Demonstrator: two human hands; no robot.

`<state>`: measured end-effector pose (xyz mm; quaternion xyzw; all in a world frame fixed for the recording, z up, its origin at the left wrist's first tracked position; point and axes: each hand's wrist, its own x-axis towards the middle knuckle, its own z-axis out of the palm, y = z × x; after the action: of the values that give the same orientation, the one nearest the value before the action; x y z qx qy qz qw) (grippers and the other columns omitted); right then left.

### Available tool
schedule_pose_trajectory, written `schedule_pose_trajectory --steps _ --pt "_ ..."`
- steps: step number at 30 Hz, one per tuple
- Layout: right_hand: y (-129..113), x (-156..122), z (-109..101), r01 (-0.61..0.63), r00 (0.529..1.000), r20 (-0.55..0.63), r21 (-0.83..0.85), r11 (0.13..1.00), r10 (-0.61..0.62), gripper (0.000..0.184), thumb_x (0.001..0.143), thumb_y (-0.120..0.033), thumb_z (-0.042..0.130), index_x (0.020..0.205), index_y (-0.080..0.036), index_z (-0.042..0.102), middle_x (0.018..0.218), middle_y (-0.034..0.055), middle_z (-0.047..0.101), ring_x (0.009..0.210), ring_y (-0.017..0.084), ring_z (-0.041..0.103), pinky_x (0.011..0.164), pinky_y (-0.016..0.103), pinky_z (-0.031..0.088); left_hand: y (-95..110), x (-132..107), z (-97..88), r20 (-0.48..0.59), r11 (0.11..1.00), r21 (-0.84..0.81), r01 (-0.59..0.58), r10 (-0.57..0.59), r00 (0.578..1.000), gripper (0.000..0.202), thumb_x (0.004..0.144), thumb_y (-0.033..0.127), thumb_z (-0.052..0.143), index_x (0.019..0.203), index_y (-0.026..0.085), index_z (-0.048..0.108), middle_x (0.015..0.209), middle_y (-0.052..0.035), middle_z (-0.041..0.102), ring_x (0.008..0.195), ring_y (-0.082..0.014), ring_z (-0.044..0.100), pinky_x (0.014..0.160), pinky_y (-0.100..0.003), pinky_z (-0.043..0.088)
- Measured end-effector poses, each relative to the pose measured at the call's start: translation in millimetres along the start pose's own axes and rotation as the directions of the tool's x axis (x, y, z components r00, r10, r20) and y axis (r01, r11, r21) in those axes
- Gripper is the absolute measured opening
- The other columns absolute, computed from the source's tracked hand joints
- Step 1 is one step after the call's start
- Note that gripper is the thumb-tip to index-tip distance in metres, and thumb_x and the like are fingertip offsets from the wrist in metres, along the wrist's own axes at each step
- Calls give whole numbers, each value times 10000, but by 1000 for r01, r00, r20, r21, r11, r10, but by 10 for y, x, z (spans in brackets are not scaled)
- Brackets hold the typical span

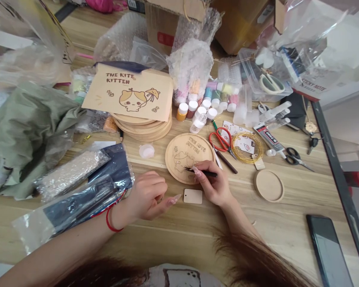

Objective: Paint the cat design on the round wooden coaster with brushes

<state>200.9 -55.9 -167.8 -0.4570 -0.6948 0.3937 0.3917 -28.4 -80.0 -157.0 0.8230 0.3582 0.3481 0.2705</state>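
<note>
My right hand point(217, 183) is closed on black tweezers point(208, 173), whose tips touch or hover just above a round wooden plate point(171, 159). On the plate is a line drawing of a cat, with lettering above it; some lines look raised or glittering. To the left, my left hand point(149, 195) is loosely curled above the table with its thumb pointing right, and nothing shows in it. Between my hands lies a small pale wooden tag point(193, 196) with a hole. A small clear cup point(146, 151) stands left of the plate.
Behind are a cat sketch point(155, 83) on stacked wooden plates point(143, 129) and several small bottles point(182, 111). At right lie red-handled scissors point(219, 139), gold wire point(247, 159), a glue tube point(269, 137), a round wooden dish point(269, 186) and a phone point(329, 249). Plastic packets point(77, 203) lie left.
</note>
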Motion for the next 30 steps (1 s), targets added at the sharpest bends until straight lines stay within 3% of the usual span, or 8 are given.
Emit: schedule_pose_trajectory --steps 7,20,30 --pt "18 -1 7 53 999 -10 17 998 -53 51 899 -215 600 950 -213 603 872 66 687 830 198 659 722 331 529 5 6 7 -11 999 41 -10 10 1000 368 913 309 481 571 197 407 489 32 422 499 -124 396 550 -286 339" --pt "51 -3 27 28 999 -30 100 995 -25 43 911 -225 595 952 -222 608 824 47 659 750 178 631 672 319 509 -7 0 11 2 998 65 -10 10 1000 358 918 294 460 577 197 404 489 35 415 503 -120 378 561 -288 344" --pt "91 -47 35 -82 987 -131 128 988 99 89 913 -297 598 902 -211 614 780 43 628 646 159 590 546 293 476 -34 -7 36 -29 999 33 -35 36 999 333 906 262 487 589 193 413 490 39 428 488 -116 393 552 -287 340"
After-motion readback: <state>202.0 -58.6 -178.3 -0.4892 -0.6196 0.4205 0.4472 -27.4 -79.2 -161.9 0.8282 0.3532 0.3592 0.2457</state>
